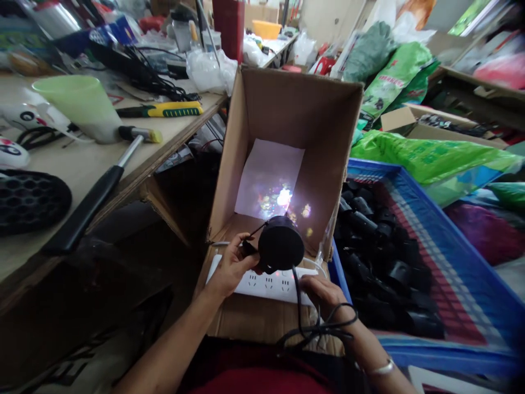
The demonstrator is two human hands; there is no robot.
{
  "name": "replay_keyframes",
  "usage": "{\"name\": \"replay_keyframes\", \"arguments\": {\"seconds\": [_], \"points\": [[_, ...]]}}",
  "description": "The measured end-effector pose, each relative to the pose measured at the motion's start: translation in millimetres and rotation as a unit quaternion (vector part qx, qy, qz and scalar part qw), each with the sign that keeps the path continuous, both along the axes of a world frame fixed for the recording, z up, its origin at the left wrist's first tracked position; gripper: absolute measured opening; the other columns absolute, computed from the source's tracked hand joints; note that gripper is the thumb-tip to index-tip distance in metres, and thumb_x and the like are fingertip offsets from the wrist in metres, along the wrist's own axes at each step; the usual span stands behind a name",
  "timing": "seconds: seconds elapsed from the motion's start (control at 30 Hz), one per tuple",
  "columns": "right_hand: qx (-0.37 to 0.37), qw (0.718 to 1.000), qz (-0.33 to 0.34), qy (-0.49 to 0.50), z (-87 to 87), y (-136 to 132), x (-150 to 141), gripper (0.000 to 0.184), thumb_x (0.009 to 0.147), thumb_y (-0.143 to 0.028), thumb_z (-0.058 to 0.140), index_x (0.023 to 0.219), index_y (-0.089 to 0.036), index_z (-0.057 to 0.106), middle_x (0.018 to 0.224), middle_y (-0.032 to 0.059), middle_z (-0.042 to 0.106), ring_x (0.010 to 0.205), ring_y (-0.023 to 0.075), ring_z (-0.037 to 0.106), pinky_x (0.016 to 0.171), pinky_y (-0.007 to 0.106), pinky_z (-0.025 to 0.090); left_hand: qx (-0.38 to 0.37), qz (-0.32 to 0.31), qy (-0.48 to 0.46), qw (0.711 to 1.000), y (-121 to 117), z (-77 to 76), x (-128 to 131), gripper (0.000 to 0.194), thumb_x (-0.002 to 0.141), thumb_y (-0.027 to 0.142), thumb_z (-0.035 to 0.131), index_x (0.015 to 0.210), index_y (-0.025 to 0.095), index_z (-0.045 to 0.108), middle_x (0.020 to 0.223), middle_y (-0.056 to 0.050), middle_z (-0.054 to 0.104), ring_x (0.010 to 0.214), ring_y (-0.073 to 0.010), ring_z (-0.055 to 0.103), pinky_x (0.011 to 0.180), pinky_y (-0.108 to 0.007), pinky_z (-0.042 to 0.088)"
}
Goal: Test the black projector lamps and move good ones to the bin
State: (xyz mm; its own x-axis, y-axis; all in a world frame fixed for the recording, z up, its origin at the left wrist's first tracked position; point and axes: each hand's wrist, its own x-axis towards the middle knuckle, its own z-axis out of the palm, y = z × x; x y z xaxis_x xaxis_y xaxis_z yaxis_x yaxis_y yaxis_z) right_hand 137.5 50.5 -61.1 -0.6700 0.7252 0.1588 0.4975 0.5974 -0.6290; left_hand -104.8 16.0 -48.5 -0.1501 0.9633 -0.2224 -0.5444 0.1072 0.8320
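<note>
My left hand (229, 269) is closed round the bracket side of a round black projector lamp (281, 244), holding it up over a white power strip (262, 281). The lamp is lit and throws bright coloured spots onto a white paper sheet (268, 175) inside an upright open cardboard box (299, 101). My right hand (326, 295) rests at the strip's right end with its fingers curled; what they grip there is hidden. A black cable (298, 306) hangs from the lamp and lies in loops by my right wrist. Small red lights glow on the strip.
On the right, a blue crate (463, 257) holds many black lamp parts (381, 251). A workbench (143, 145) at left bears a hammer (98, 197), a yellow-black utility knife (172, 109) and a green cup (84, 109). Green bags (430, 156) lie behind the crate.
</note>
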Motion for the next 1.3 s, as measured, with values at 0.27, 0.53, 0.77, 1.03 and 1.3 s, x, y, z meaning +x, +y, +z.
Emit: {"name": "replay_keyframes", "arguments": {"seconds": [0.27, 0.53, 0.77, 1.03, 1.3], "points": [[-0.012, 0.987, -0.091, 0.130, -10.7, -11, -1, 0.014, 0.082, -0.020, 0.053, 0.086, -0.024, 0.066, 0.081, 0.0036, 0.071, 0.075, 0.0200, 0.069, 0.066, 0.023, 0.056, 0.058, -0.040, 0.038, 0.997, 10, 11.4, 4, 0.044, 0.070, 0.027, 0.074, 0.106, 0.022, 0.050, 0.074, 0.003, 0.060, 0.060, -0.0096, 0.058, 0.058, -0.021, 0.047], [-0.031, 0.970, -0.150, 0.187, -40.5, -6, 5, 0.009, 0.075, -0.029, 0.063, 0.079, -0.027, 0.071, 0.077, 0.0026, 0.073, 0.068, 0.0221, 0.070, 0.058, 0.022, 0.057, 0.046, -0.004, 0.084, 0.995, 6, 24.6, -4, 0.046, 0.066, 0.031, 0.076, 0.104, 0.022, 0.052, 0.077, 0.000, 0.061, 0.061, -0.0111, 0.057, 0.055, -0.021, 0.046], [-0.084, 0.953, -0.198, 0.215, -41.7, -10, 1, 0.013, 0.070, -0.036, 0.068, 0.077, -0.026, 0.073, 0.075, 0.0035, 0.073, 0.070, 0.0230, 0.069, 0.062, 0.026, 0.057, 0.066, 0.007, 0.112, 0.992, 5, 15.9, -13, 0.042, 0.073, 0.027, 0.072, 0.110, 0.024, 0.051, 0.085, -0.001, 0.063, 0.070, -0.0127, 0.059, 0.065, -0.024, 0.047], [-0.034, 0.949, -0.242, 0.200, -47.5, -11, -2, 0.031, 0.069, -0.055, 0.064, 0.075, -0.027, 0.075, 0.082, 0.0084, 0.073, 0.075, 0.0262, 0.069, 0.060, 0.028, 0.056, 0.046, 0.008, 0.084, 0.995, 3, 21.2, -5, 0.048, 0.064, 0.032, 0.077, 0.103, 0.021, 0.052, 0.076, -0.001, 0.062, 0.057, -0.0134, 0.058, 0.051, -0.026, 0.049], [-0.028, 0.967, -0.199, 0.159, -33.8, -8, 0, 0.034, 0.077, -0.055, 0.056, 0.075, -0.027, 0.075, 0.083, 0.0080, 0.072, 0.078, 0.0254, 0.069, 0.066, 0.028, 0.055, 0.030, -0.001, 0.107, 0.994, -2, 26.4, -3, 0.046, 0.065, 0.033, 0.075, 0.102, 0.020, 0.051, 0.077, -0.001, 0.062, 0.053, -0.0122, 0.057, 0.049, -0.025, 0.048]]}}
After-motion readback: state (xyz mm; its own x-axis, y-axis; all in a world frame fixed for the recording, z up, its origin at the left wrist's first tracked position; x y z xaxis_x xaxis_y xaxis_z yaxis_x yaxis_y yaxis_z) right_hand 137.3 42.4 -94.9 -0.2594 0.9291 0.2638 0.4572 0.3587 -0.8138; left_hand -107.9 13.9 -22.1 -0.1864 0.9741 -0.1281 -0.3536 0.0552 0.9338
